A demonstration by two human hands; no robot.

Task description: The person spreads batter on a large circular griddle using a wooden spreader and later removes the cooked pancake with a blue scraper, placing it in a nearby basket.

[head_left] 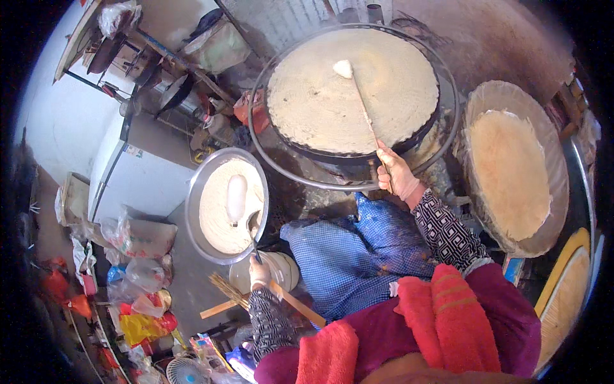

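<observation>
My right hand [395, 173] is closed round the long thin handle of a spreader [362, 104]. Its small whitish head rests on a wide layer of pale batter [307, 96] covering a large round griddle [409, 146]. My left hand [259, 274] grips the handle of a ladle [254, 224], whose end dips into a metal basin [193, 217] of cream-coloured batter [214, 214]. A pale oblong thing [236, 198] lies in that batter; I cannot tell its kind. The basin sits at the left, beside a white bucket [281, 269].
A metal ring [256, 137] circles the griddle. To the right, a plastic-lined round tray [556, 173] holds a thin tan sheet of flatbread [508, 169]. Blue checked cloth [345, 249] covers my lap. Pans [174, 95] hang at the upper left, above bagged goods [150, 237].
</observation>
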